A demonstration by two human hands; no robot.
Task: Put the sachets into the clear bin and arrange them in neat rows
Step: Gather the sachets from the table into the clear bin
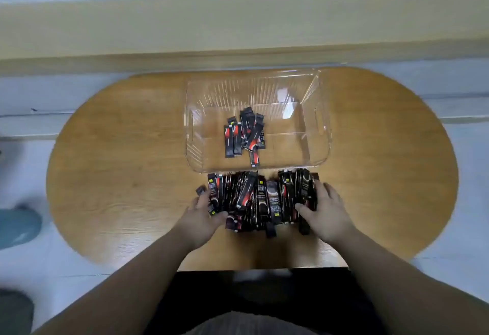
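Between the left hand and the right hand, the loose sachets are black with red swooshes, white lettering and small yellow squares. Beyond the hands, the clear bin shows fine ribbed lines. Under the hands, the table is orange-brown woodgrain.

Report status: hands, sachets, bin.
Left hand, right hand grip sachet pile by its ends, on table. Few sachets loose in clear bin, no rows. Nothing blocking.

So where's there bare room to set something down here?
Bare: inside the clear bin, the right half of its floor, between the loose sachets and its right wall; also the table left and right of the bin. Crowded: the strip before the bin's near wall, where the pile of sachets sits between left hand and right hand.
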